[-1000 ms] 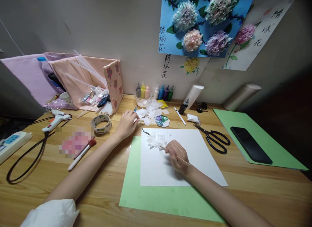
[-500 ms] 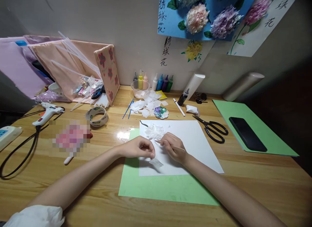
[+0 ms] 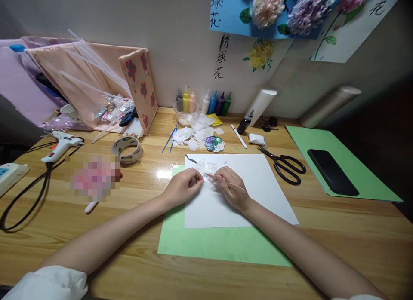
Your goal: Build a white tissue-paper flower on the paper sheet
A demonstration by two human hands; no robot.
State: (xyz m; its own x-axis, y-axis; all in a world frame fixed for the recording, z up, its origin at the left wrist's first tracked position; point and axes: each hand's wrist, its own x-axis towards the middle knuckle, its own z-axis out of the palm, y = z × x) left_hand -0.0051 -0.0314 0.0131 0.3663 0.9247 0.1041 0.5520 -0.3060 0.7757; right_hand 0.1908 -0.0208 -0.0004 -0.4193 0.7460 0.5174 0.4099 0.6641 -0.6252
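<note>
My right hand point(image 3: 232, 188) is closed around a thin pointed wooden stick point(image 3: 237, 187), held like a pen with its tip toward the left. Facing it, my left hand point(image 3: 183, 187) has thumb and fingers pinched together by the stick's tip; what sits between them is too small to make out. Just beyond both hands, a ruffled white tissue-paper flower point(image 3: 206, 164) lies on the white sheet point(image 3: 245, 214), partly hidden by my fingers. A dark stem line point(image 3: 190, 158) is at the sheet's upper left corner. Under the sheet lies green paper point(image 3: 222, 247).
Loose white tissue pieces point(image 3: 193, 132) lie behind the sheet beside a paint-stained palette point(image 3: 214, 143). Black scissors point(image 3: 285, 169) and a phone point(image 3: 332, 172) are on the right. A tape roll point(image 3: 127, 150) and glue gun point(image 3: 61, 146) lie left. Paint bottles point(image 3: 213, 103) line the wall.
My left hand has moved up toward the flower and the stick's tip. The tissue piece that hung below its fingers no longer shows there. The camera view has shifted slightly.
</note>
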